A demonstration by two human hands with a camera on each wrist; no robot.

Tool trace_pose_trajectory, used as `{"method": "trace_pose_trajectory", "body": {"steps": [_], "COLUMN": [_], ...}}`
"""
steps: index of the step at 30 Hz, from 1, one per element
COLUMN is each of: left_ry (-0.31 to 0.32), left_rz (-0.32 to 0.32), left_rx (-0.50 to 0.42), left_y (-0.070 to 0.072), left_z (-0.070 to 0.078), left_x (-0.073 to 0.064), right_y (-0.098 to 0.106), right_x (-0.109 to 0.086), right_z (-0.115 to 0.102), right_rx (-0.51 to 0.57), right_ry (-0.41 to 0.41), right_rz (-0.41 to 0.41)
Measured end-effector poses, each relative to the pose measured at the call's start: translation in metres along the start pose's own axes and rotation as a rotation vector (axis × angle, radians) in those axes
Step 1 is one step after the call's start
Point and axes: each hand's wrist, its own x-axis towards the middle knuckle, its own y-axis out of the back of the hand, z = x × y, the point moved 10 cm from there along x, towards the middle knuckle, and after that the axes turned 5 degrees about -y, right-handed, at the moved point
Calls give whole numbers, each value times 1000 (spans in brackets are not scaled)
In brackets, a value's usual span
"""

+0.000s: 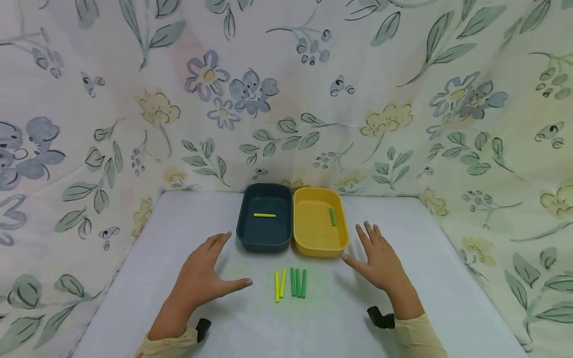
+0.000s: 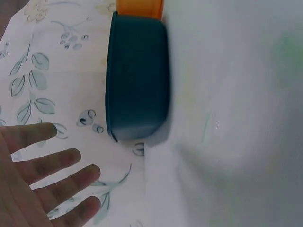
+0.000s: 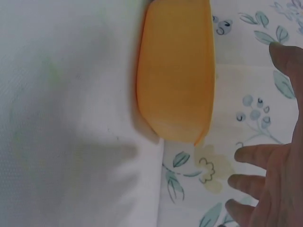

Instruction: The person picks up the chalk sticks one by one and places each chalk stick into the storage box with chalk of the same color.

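Observation:
My left hand (image 1: 201, 273) is held out left of the sticks, fingers straight and thumb spread, with nothing in it. Likewise my right hand (image 1: 380, 258) holds nothing; its spread fingers are beside the yellow tray's right side. Between the hands lie two yellow chalk-like sticks (image 1: 277, 287) and three green chalk-like sticks (image 1: 297, 282), roughly parallel. Behind them, the dark blue tray (image 1: 264, 243) contains one yellow stick (image 1: 264, 215). The yellow tray (image 1: 319, 248) contains a green stick (image 1: 332, 217). In the wrist views, both hands' fingers are extended near the trays' outer walls.
Both trays stand side by side near the back edge of the white table (image 1: 358, 338), which bears faint coloured smudges. A floral cloth (image 1: 286, 99) hangs behind it. Black straps (image 1: 380, 318) are on both wrists by the beige sleeves (image 1: 418, 335).

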Motion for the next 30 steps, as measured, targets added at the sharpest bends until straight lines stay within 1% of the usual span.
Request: {"method": "trace_pose_trajectory", "body": {"steps": [3,6,9,16,19,23,30], "left_ry": [-32,-55,-61,-34,-38,-63,-90], "left_rz": [23,19,-9,-93,-129,-152,-172], "left_rx": [-33,-48,-65,-126,-143,-169,-225], "left_y": [-2,-7,-15,-34,-42,-50,-62], "left_z": [8,13,17,24,29,38,48], "left_x": [-1,-1,-1,-3,-2,0,1], "right_y": [-2,-5,-8,-11,-12,-14,-19], "right_x": [2,5,8,12,14,19,26], "right_z": [-3,-5,-6,-12,-14,-17,-20], "right_rx": [18,22,19,26,28,20,25], "right_ry": [12,18,14,34,38,35,13], "right_rz": [-8,-8,-12,-19,-24,-41,-69]}}
